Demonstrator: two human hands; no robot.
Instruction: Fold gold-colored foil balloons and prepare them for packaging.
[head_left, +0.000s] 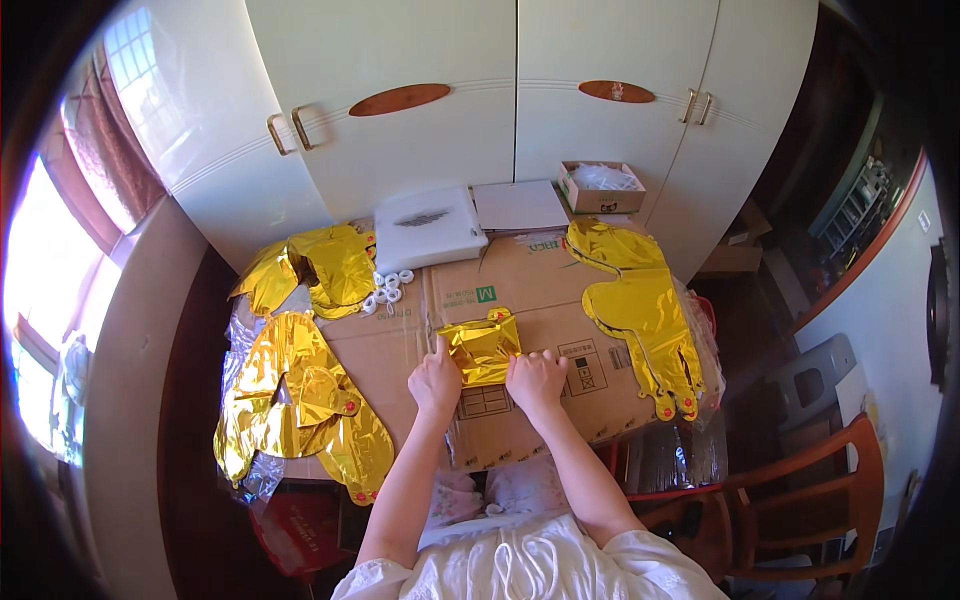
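Note:
A folded gold foil balloon lies in a compact rectangle on the flattened cardboard in front of me, a small tab sticking up at its far edge. My left hand is closed on its left edge. At the near right corner, my right hand has its fingers curled on the foil. Flat gold foil balloons lie spread on the right, with red spots at their near ends. More crumpled gold foil balloons lie at the near left and far left.
White ring-shaped rolls cluster left of centre. Behind them sit a white wrapped package, a flat white box and a small open box of white strips. A white cabinet closes off the back. A wooden chair stands at the right.

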